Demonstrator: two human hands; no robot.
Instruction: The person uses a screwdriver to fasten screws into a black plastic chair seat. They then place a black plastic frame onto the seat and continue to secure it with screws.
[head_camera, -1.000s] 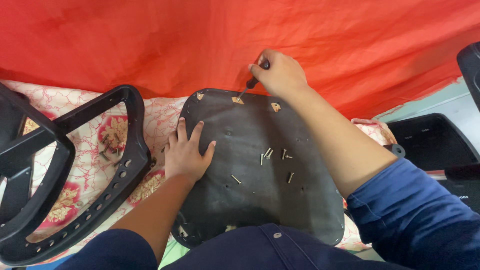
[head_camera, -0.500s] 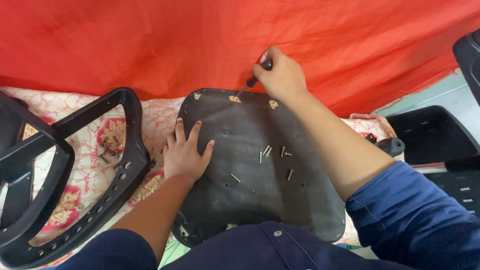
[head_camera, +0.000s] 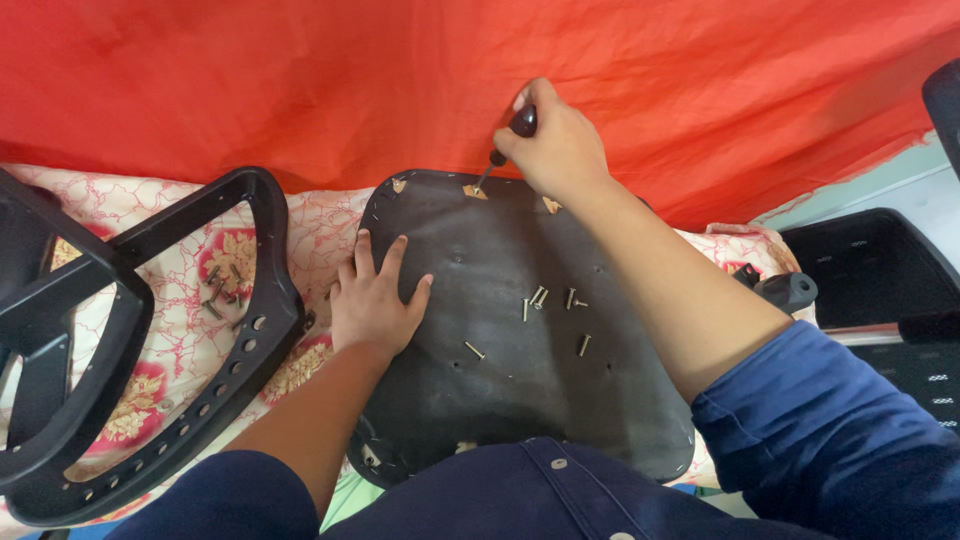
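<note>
A black chair seat base (head_camera: 520, 390) lies flat in front of me on a flowered cloth (head_camera: 190, 260). My left hand (head_camera: 375, 300) rests palm down on its left edge, fingers spread. My right hand (head_camera: 555, 150) is closed around a dark-handled screwdriver (head_camera: 508, 138), whose tip touches the far edge of the base by a tan patch (head_camera: 475, 191). Several loose silver screws (head_camera: 545, 300) lie on the base between my arms.
A black chair back frame (head_camera: 150, 340) lies at the left with several screws (head_camera: 218, 290) inside its opening. A red cloth (head_camera: 300, 90) hangs behind. More black chair parts (head_camera: 880, 270) sit at the right.
My right hand with the screwdriver has stayed at the far edge of the base, turning slightly. The left hand has stayed pressed on the base. The view has shifted a little.
</note>
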